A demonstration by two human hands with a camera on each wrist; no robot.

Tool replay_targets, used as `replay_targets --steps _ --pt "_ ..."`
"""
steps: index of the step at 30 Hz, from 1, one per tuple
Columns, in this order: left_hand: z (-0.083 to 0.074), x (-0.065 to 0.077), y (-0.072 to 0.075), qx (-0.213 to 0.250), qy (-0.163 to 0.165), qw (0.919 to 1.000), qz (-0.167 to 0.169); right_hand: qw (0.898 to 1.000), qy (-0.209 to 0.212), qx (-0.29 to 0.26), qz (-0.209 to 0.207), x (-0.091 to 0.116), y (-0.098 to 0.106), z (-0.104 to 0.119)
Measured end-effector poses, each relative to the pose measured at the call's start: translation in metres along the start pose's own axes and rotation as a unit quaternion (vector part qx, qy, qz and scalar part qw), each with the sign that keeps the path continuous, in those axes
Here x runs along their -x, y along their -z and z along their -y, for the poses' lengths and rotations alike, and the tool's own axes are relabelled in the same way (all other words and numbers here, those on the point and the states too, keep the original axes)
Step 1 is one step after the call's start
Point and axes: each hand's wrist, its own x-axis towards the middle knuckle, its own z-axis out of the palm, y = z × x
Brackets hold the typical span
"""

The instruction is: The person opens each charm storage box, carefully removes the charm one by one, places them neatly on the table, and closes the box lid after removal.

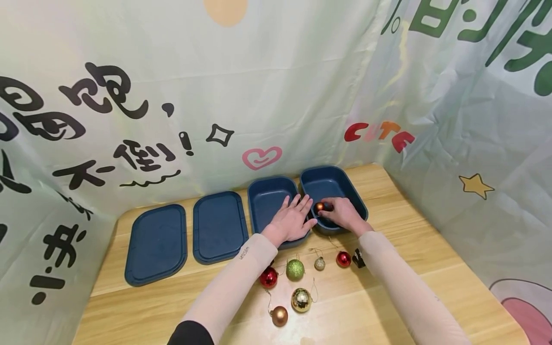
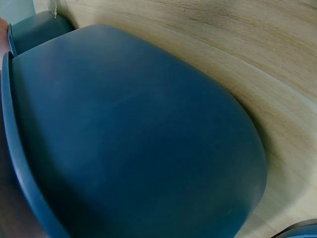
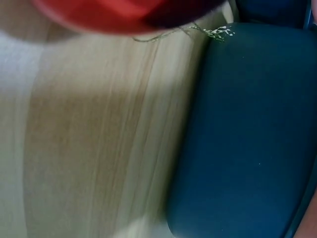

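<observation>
In the head view my right hand (image 1: 342, 213) is inside the right blue box (image 1: 325, 187), pinching a copper-coloured bauble (image 1: 319, 206) near the box's left wall. My left hand (image 1: 290, 223) lies with fingers spread across the right side of the neighbouring blue box (image 1: 269, 197), its fingertips close to the other box. The left wrist view is filled by a blue box wall (image 2: 133, 129), with only a sliver of skin at the left edge. A blue box side (image 3: 247, 129) and part of a red bauble (image 3: 129, 15) appear in the right wrist view.
Two flat blue lids (image 1: 156, 244) lie to the left. In front of the boxes are a green glitter bauble (image 1: 295, 270), a gold mirrored bauble (image 1: 301, 300), a copper bauble (image 1: 279, 316), red baubles (image 1: 343, 259), a small silvery-gold bauble (image 1: 319, 263) and a black object (image 1: 358, 258). Printed curtains enclose the table.
</observation>
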Motion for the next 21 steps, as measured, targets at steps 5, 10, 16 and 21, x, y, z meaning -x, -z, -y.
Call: replay_targets --steps 5,10,16,21 --pt "0.0 0.001 0.0 -0.001 -0.001 1.0 -0.002 0.998 -0.045 0.012 -0.03 0.002 0.001 0.001" --pt "0.0 0.001 0.001 0.0 -0.001 1.0 0.0 0.996 -0.085 0.023 -0.025 0.004 0.004 0.002" --pt "-0.001 0.0 0.001 -0.002 -0.002 1.0 -0.002 0.995 -0.09 0.025 -0.024 0.009 0.008 0.006" --pt "0.0 0.001 0.001 -0.006 -0.002 1.0 -0.003 0.998 -0.047 -0.016 -0.043 0.011 0.009 0.008"
